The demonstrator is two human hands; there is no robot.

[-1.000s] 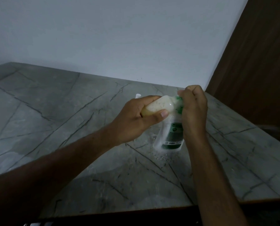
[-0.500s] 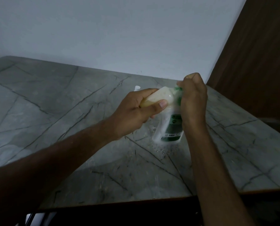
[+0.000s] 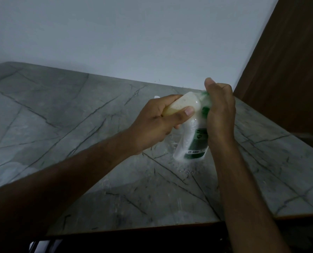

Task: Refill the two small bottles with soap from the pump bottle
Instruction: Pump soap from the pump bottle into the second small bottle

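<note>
One small bottle (image 3: 185, 105), one pump bottle (image 3: 192, 141), two hands gripping.

- Your left hand (image 3: 153, 123) grips a small bottle (image 3: 185, 105), tilted against the pump bottle (image 3: 192, 143).
- Your right hand (image 3: 220, 110) closes over the pump head.
- The pump bottle stands on the wet grey worktop (image 3: 79, 125).

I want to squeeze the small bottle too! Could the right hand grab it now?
Probably not: the right hand is shut on the pump bottle, and the left hand already wraps the small bottle.
</note>
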